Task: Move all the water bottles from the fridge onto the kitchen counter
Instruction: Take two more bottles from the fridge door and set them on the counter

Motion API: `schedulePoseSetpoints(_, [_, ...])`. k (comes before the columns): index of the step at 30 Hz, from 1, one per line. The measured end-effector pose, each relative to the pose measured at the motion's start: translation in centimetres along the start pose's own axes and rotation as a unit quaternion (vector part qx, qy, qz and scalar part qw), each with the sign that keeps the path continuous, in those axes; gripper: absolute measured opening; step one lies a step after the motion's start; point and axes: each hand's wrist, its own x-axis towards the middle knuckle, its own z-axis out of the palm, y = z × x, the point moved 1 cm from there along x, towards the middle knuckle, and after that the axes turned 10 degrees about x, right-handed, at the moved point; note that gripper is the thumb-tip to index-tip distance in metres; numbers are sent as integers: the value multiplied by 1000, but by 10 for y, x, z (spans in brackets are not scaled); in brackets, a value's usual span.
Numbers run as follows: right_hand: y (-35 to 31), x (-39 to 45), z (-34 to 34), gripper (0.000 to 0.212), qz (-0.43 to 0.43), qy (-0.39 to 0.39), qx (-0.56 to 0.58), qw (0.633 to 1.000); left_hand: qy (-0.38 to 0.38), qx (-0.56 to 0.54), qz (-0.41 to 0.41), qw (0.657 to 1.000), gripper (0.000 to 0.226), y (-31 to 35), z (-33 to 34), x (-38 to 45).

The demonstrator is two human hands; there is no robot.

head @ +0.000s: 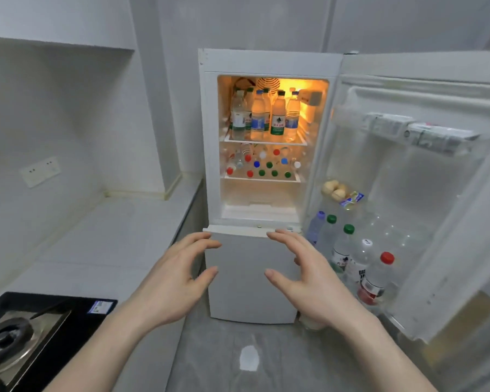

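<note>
While both arms reach forward, the left hand (178,274) and right hand (303,274) hover spread wide, empty, near the white fridge (255,278); clear plastic water bottles (262,117) stand farther, on its lit shelves.

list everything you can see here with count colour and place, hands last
fridge: one, white, centre, upper door open to the right
upper shelf bottles: at least five, clear, blue or dark caps, standing upright
lower shelf bottles: about a dozen or more, red, green, blue and white caps showing
door rack bottles: five, caps purple, green, green, white, red, low in the open door
door cartons: a few, white and grey, upper door rack
snack bag: one, clear with pale round pieces, middle of door
counter: one, pale grey, left of fridge
gas stove: one, black, lower left
wall socket: one, white, left wall
left hand: open, before the lower door
right hand: open, before the lower door
</note>
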Motion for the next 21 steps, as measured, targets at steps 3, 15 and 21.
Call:
schedulePoseSetpoints(3, [23, 11, -38, 62, 12, 25, 2, 1000, -3, -8, 22, 1000, 40, 31, 17, 36])
schedulePoseSetpoints(15, [100, 20, -123, 58, 68, 130, -3, 989, -42, -38, 112, 992, 39, 106, 77, 150])
schedulePoseSetpoints(21, [129, 32, -131, 53, 126, 168, -12, 978, -82, -56, 160, 982, 39, 111, 110, 205])
